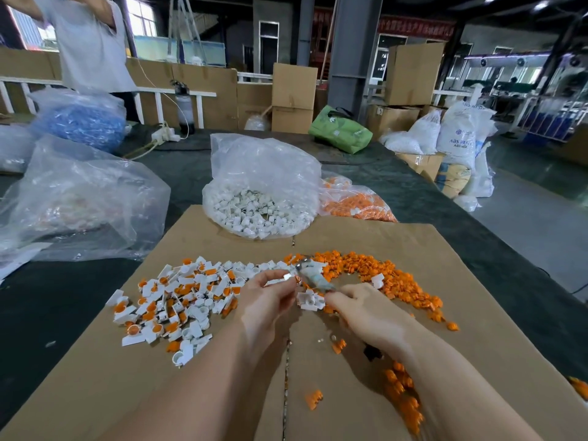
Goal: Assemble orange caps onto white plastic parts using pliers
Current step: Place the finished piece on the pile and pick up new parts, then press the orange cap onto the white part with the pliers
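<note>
So left hand [270,297] pinches a white part [289,277] just above the cardboard [413,249] — presented to the pliers [313,275] gripped in right hand [366,310]; orange caps [397,281] piled right, within reach.

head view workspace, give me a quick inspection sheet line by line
surface: flat brown cardboard sheet on a dark table.
job's things: loose orange plastic caps piled right; pile of white plastic parts with orange caps fitted left; metal pliers at centre; clear bag of white plastic parts and clear bag of orange caps behind.
clutter: crumpled clear plastic bag left.
grippers: left hand pinches a small white part; right hand grips the pliers.
cables: white power strip with cord at the far edge.
surroundings: stacked cardboard boxes, white sacks, green bag, a standing person.
</note>
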`<state>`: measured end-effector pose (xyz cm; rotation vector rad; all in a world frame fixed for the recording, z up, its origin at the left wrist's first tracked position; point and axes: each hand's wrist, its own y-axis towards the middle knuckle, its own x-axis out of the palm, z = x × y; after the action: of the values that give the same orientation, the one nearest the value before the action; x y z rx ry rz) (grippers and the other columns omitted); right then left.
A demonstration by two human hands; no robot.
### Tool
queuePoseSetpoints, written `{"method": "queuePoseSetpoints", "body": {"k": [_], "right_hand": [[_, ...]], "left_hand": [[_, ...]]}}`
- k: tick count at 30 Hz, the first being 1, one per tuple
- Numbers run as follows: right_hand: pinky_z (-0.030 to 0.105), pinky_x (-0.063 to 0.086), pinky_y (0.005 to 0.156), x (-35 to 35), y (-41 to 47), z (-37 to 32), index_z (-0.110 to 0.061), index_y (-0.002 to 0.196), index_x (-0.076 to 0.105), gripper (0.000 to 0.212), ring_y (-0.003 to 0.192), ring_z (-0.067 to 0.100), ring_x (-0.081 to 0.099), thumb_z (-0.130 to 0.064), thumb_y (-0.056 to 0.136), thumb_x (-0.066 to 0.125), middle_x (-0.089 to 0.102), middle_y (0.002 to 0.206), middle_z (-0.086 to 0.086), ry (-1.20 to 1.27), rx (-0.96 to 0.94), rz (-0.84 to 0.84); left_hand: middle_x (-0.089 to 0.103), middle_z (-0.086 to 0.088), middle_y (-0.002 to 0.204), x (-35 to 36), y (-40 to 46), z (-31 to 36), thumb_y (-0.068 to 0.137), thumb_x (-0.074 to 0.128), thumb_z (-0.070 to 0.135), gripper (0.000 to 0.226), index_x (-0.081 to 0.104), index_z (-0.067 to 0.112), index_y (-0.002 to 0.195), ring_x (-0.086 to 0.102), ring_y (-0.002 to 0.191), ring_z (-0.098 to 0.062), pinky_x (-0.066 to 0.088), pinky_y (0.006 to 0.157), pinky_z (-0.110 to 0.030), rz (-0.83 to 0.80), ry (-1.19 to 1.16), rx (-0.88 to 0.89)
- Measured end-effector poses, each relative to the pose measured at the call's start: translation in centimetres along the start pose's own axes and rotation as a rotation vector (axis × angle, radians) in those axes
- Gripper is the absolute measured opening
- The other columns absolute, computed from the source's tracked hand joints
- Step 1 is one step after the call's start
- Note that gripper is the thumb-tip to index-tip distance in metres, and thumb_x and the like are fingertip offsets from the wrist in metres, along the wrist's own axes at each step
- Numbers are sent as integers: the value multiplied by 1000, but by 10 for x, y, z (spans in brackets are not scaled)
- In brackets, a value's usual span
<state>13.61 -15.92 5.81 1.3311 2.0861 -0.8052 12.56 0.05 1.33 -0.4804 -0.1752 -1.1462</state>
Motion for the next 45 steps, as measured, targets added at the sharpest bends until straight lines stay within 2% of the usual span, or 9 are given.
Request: {"method": "queuePoseSetpoints", "body": {"k": [4,8,13,21,28,33,39,43,45], "right_hand": [[26,31,54,0,-4,-7,-16,69,42,26,51,16,39,-30,91,44,41,55,0,221,92,-139],[34,47,56,1,-8,-11,-13,81,51,21,56,23,48,-29,92,44,49,74,11,399,201,-255],[35,50,59,2,-9,-14,-12,91,53,19,67,20,52,-29,90,46,51,83,11,411,206,-279],[29,51,54,3,-9,-16,-13,100,54,26,62,16,51,-35,95,41,52,75,6,378,169,-287],[23,45,45,3,-11,-13,-16,83,47,30,51,19,51,-41,97,40,52,64,5,212,53,-208],[27,36,54,7,-11,-9,-16,81,48,32,53,14,45,-44,96,41,52,69,3,51,-31,-94],[23,35,50,15,-9,1,-16,80,56,38,44,4,45,-53,87,52,55,61,-6,158,28,27],[26,41,62,19,2,16,-18,95,58,38,77,6,53,-55,87,51,55,83,-9,-75,22,279],[31,44,76,18,9,26,-18,104,57,42,98,18,51,-56,87,51,56,100,-1,-258,55,387]], "left_hand": [[60,-10,71,-3,3,6,84,62,-7,14,58,3,92,55,59,-15,50,53,-18,52,-25,-16],[61,-10,70,-6,6,7,84,63,-6,13,59,3,93,55,58,-16,51,50,-17,104,-15,-11],[61,-9,62,-7,8,9,84,62,-7,13,60,2,93,55,53,-16,51,62,-24,136,-15,-13],[61,-11,66,-3,7,11,83,61,-10,13,59,2,89,58,47,-11,52,50,-17,137,-34,-25],[63,-8,58,1,8,7,82,60,-13,16,58,3,81,59,46,-11,51,47,-17,157,-50,-28],[62,-11,65,4,8,3,82,61,-13,17,58,4,81,58,49,-12,51,46,-16,180,-41,-40],[64,-11,70,2,8,1,83,63,-9,14,61,5,85,59,58,-15,52,46,-16,198,-37,-45],[61,-10,70,-6,3,-6,81,67,-6,15,64,4,91,58,56,-13,47,44,-16,179,127,27],[62,-6,73,-10,0,-11,82,68,-1,17,67,8,96,58,63,-12,47,53,-16,132,323,102]]}}
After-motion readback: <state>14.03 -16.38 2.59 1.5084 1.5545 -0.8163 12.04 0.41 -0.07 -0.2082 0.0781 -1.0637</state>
